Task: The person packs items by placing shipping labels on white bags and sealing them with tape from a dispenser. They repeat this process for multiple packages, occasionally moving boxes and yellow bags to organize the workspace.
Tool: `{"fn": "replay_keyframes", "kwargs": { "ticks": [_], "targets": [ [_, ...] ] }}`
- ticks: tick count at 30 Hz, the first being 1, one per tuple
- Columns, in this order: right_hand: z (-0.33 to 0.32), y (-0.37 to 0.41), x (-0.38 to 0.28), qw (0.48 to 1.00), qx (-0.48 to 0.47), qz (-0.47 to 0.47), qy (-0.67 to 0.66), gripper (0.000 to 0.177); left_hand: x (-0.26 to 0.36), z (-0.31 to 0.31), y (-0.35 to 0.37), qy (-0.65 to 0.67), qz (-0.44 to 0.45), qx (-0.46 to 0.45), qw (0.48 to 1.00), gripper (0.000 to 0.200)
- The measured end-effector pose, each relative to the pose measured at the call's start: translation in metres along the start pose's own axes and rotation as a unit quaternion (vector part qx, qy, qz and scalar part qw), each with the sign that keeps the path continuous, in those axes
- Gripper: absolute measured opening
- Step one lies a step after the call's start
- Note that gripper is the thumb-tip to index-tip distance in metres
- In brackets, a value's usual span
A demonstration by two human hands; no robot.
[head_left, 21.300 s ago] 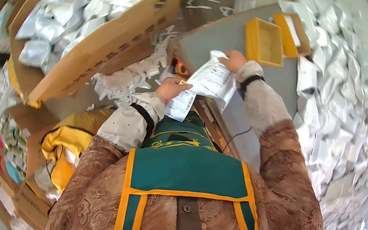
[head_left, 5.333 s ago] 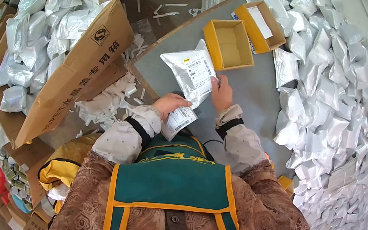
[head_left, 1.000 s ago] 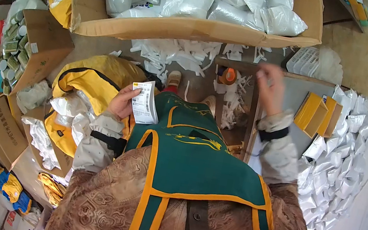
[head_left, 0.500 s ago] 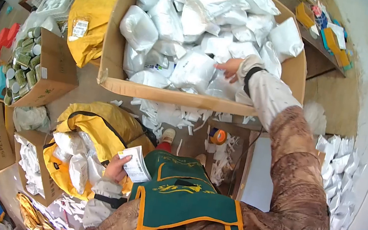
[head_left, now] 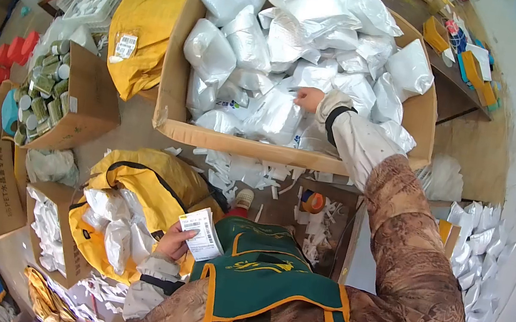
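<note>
In the head view, my left hand (head_left: 174, 241) is closed around a small stack of printed shipping labels (head_left: 202, 235), held in front of my green apron. My right hand (head_left: 310, 99) reaches into a big cardboard box (head_left: 273, 152) filled with silver-white padded packages. Its fingers are pinched at the upper edge of one silver package (head_left: 276, 116) near the front of the box. Other packages, such as a rounded silver one (head_left: 210, 51), lie heaped around it. The fingertips are partly hidden against the shiny surface.
An open yellow sack (head_left: 154, 167) with silver packages stands at lower left. Beside it are a carton of jars (head_left: 87, 102) and a yellow bag (head_left: 142, 19). An orange tape roll (head_left: 312, 202) lies among paper strips. More silver packages (head_left: 480, 239) are piled along the right wall.
My right hand has gone from pointing fingers over the packages to a pinch on one package, whose surface has shifted. My left hand still holds the labels. The view has shifted slightly.
</note>
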State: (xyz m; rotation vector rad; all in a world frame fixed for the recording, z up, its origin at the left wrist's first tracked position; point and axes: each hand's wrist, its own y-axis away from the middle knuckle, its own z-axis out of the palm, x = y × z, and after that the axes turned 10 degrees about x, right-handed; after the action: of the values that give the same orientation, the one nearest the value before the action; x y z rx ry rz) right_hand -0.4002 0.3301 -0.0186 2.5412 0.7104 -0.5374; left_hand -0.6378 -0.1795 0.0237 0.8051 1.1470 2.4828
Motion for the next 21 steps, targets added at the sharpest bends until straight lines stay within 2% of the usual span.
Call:
{"fn": "replay_keyframes", "kwargs": {
  "ticks": [1,4,8,11,14,17,18,19,20,21],
  "targets": [
    [-0.011,0.015,-0.015,0.997,0.023,-0.07,0.02,0.024,0.003,0.004,-0.005,-0.014,-0.006,-0.012,1.0,0.041],
    [-0.019,0.03,-0.025,0.997,-0.051,0.027,-0.054,0.022,0.016,0.015,-0.018,-0.054,-0.026,-0.063,0.996,0.041],
    [-0.035,0.044,-0.025,0.984,0.099,-0.139,-0.056,0.021,0.022,0.021,-0.027,-0.102,-0.015,-0.073,0.992,0.037],
    [-0.086,0.088,-0.042,0.968,0.207,-0.139,-0.035,0.02,0.031,0.04,-0.041,-0.136,-0.015,-0.05,0.989,0.034],
    [-0.121,0.169,-0.034,0.927,0.348,-0.058,-0.129,0.017,0.036,0.069,-0.07,-0.164,-0.023,-0.097,0.981,0.031],
    [-0.115,0.274,-0.008,0.84,0.511,-0.05,-0.175,0.014,0.033,0.115,-0.092,-0.202,-0.023,-0.145,0.968,0.03],
    [-0.106,0.314,-0.008,0.806,0.514,0.026,-0.292,0.012,0.032,0.134,-0.092,-0.216,-0.023,-0.164,0.962,0.03],
    [-0.092,0.351,-0.007,0.751,0.511,0.096,-0.407,0.011,0.028,0.149,-0.095,-0.231,-0.023,-0.182,0.956,0.031],
    [-0.074,0.386,0.0,0.675,0.485,0.133,-0.54,0.013,0.023,0.157,-0.105,-0.283,-0.023,-0.174,0.943,0.03],
    [-0.063,0.419,-0.006,0.62,0.511,0.148,-0.577,0.015,0.017,0.172,-0.108,-0.3,-0.037,-0.19,0.934,0.03]
  ]
}}
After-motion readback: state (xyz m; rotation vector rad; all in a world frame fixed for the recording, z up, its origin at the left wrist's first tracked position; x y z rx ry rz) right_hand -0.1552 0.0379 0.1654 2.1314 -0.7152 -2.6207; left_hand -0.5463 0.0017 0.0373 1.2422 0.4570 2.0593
